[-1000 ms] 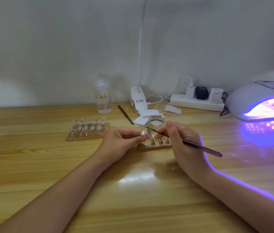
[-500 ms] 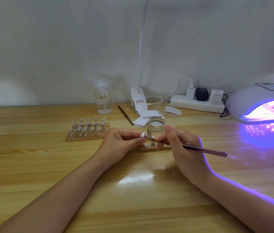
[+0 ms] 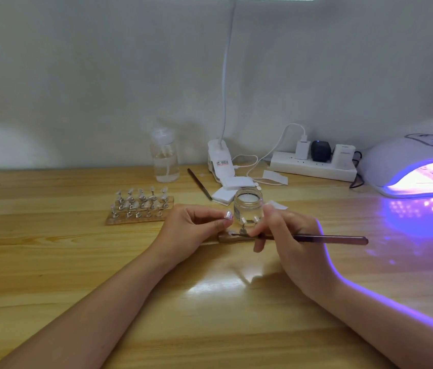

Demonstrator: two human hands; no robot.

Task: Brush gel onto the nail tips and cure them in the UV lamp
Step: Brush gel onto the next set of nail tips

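Your right hand (image 3: 287, 235) grips the brush (image 3: 316, 238) like a pen, and over the last second you have swung it from a raised slant to nearly level. Its tip now sits low, just left of the frame's centre, at the small wooden stand (image 3: 232, 237) in front of the gel jar (image 3: 248, 206). A second ago that tip pointed up toward the jar; now it is down among the nail tips on the stand, so you look to be past loading gel and into brushing. Whether the bristles actually touch a nail tip is hard to tell, the spot is so small.

Your left hand (image 3: 196, 225) has barely shifted; its thumb and forefinger are closed in a pinch right beside the stand's left end, likely on something tiny I can't make out.

The larger rack of nail tips (image 3: 140, 206) waits at centre left, untouched. The lamp (image 3: 417, 166) glows purple at the right edge, already holding a batch, so curing of this stand comes after.
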